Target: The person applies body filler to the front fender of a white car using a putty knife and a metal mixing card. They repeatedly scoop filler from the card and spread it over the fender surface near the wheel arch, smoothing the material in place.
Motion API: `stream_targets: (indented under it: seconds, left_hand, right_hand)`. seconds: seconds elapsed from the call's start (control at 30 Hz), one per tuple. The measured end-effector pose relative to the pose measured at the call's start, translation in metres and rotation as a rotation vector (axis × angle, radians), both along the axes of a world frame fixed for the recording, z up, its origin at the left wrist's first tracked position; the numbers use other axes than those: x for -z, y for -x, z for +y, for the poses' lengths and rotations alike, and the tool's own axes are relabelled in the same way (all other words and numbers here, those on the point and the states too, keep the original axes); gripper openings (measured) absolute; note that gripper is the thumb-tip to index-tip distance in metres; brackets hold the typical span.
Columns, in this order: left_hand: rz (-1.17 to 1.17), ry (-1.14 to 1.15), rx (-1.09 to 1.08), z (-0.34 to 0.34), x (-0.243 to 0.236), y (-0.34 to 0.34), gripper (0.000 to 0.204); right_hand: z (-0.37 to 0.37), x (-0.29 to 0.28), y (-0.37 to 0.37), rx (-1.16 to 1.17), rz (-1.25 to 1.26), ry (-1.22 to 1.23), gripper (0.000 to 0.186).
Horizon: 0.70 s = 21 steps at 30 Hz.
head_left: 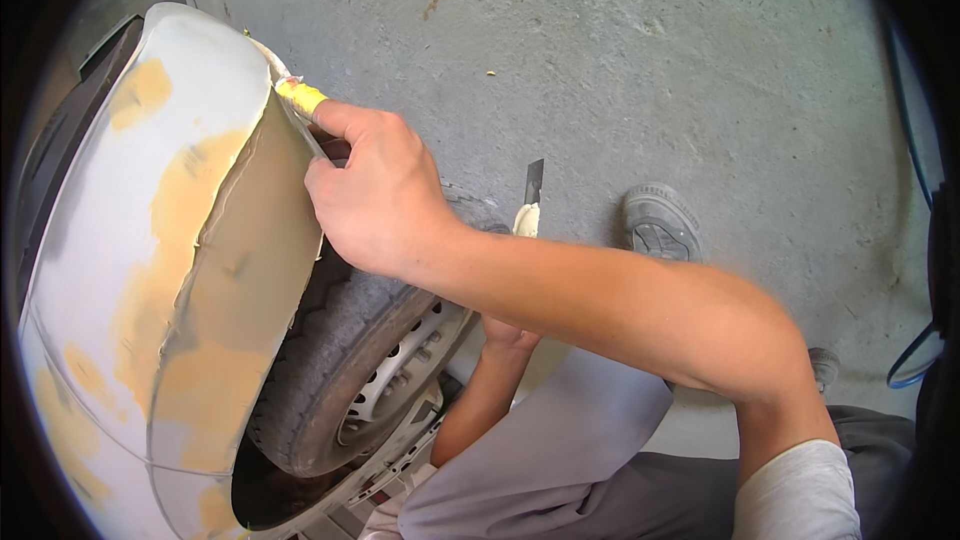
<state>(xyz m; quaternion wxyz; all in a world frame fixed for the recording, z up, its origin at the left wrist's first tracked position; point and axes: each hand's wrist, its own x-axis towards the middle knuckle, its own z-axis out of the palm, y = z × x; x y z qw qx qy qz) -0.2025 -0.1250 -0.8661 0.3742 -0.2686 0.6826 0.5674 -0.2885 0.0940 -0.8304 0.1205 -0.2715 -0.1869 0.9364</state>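
My right hand is closed on a thin flat spreader, pressed to the wheel-arch edge of a pale vehicle body panel. Yellow material covers its outstretched fingertip. Tan filler patches mark the panel, with a raised, ragged ridge of filler along the crease. Under my right forearm, my left hand shows only in part. A putty knife sticks up beyond that forearm, in line with my left hand, cream putty on its blade; the grip itself is hidden.
A tyre with a steel rim sits inside the wheel arch, close beneath my right hand. My grey shoe rests on the concrete floor. A blue hose runs along the right side.
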Motion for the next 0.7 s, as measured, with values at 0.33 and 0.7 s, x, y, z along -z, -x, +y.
stream_targets:
  seconds: [0.33,0.7]
  left_hand:
    - [-0.281,-0.451,-0.026,-0.018,0.005,0.017,0.039]
    - [-0.168,-0.575,0.010,-0.006,0.019,0.010,0.041]
  right_hand:
    - [-0.019,-0.043,-0.035,0.225,-0.051,-0.055,0.037]
    - [-0.030,-0.096,-0.065,0.300,0.024,-0.126,0.067]
